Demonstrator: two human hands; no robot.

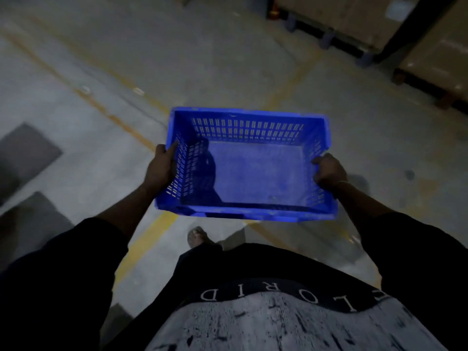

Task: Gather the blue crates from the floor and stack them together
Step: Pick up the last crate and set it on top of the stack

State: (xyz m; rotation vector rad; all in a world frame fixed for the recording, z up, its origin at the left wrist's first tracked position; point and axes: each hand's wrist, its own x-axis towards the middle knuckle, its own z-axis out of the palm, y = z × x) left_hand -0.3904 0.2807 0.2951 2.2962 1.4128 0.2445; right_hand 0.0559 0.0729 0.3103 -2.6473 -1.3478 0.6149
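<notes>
An empty blue crate (pixel 255 171) with slotted walls hangs in front of my body, above the floor, roughly level. My left hand (pixel 162 165) grips its left side wall, thumb over the rim. My right hand (pixel 328 171) grips the right side wall in the same way. No other blue crate shows in the head view.
Grey concrete floor (pixel 177 59) with yellow painted lines (pixel 147 241) runs underneath. Wrapped cardboard loads on pallets (pixel 354 24) stand at the far right. Dark mats or slabs (pixel 25 153) lie at the left. One foot (pixel 197 236) shows below the crate.
</notes>
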